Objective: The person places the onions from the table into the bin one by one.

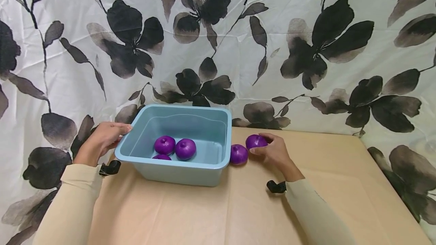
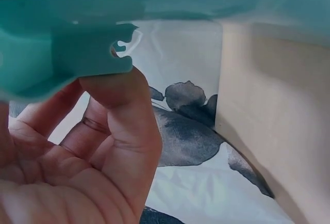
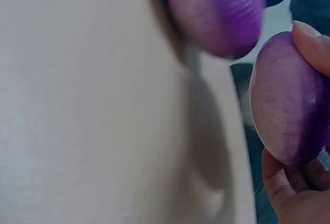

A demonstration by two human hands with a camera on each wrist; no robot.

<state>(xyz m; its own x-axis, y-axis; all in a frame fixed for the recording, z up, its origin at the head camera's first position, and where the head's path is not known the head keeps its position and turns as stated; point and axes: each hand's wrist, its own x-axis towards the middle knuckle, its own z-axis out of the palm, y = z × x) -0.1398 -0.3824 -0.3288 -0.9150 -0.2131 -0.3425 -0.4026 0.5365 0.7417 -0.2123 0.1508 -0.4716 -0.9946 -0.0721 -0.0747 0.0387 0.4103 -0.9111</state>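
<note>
My left hand (image 1: 103, 139) grips the left rim of a light blue plastic tub (image 1: 177, 173); in the left wrist view bent fingers (image 2: 131, 115) reach up to the underside of the rim. Inside the tub sit three purple onions (image 1: 185, 149), one partly hidden by the front wall. Right of the tub, my right hand (image 1: 276, 153) holds another purple onion (image 1: 255, 141) between thumb and fingers. The right wrist view shows this held onion (image 3: 289, 100) close up. Beside it, next to the tub's right wall, is a further onion (image 1: 239, 154).
A tan-covered table (image 1: 327, 192) lies under the tub. Behind it hangs a white cloth with dark flowers (image 1: 259, 48), which comes down to the table's back edge. Each wrist wears a black camera mount (image 1: 276, 187).
</note>
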